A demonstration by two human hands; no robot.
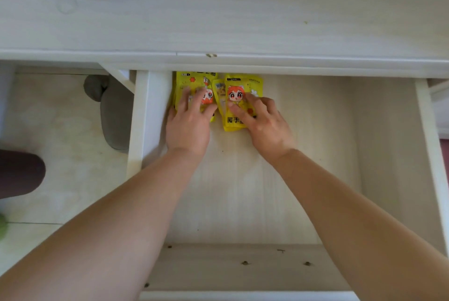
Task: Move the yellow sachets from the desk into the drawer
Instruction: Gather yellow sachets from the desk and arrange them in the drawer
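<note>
Drawer (141,118), pulled out: all sachets in view are lodged at its 11 o'clock corner, far ends tucked under the bench (243,21) edge.

Left hand (188,125): fingers (186,98) straight and spread, pressed flat on the left pile of yellow sachets (192,81); nothing gripped.

Right pile of yellow sachets (243,86), just beside, slightly askew: right hand (264,125) laid on it, fingers loosely bent, nothing pinched.

Risk: the loose piles may be fanned out if the palms are lifted with a sideways drag, and a raised edge may be caught under the bench.

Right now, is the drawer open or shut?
Open. The drawer is pulled out from the desk, and yellow sachets lie on its floor.
</note>
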